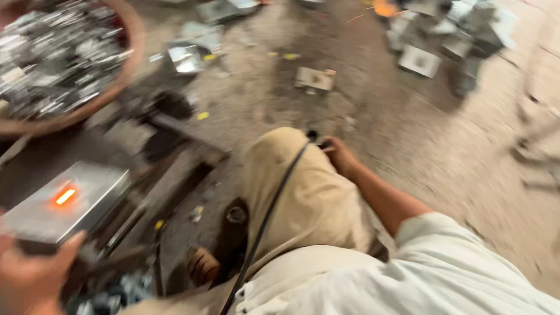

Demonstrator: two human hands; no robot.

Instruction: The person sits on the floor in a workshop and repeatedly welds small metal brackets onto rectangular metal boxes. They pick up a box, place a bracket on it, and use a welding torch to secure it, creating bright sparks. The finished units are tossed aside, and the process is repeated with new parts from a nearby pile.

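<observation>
The picture is blurred by motion. My left hand (32,274) is at the lower left, fingers wrapped on the near edge of a grey metal box (70,201) that shows a glowing orange slot on top. My right hand (340,156) rests on my bent knee in beige trousers (303,192), beside a black cable (274,204) that runs down my leg. Whether the right hand's fingers grip the cable end is unclear. My white sleeve fills the lower right.
A round rusty basin (125,70) full of small shiny metal parts stands at the upper left. Dark machine parts (163,122) lie next to it. Loose metal boxes (420,58) and scraps are scattered over the dusty concrete floor (408,134).
</observation>
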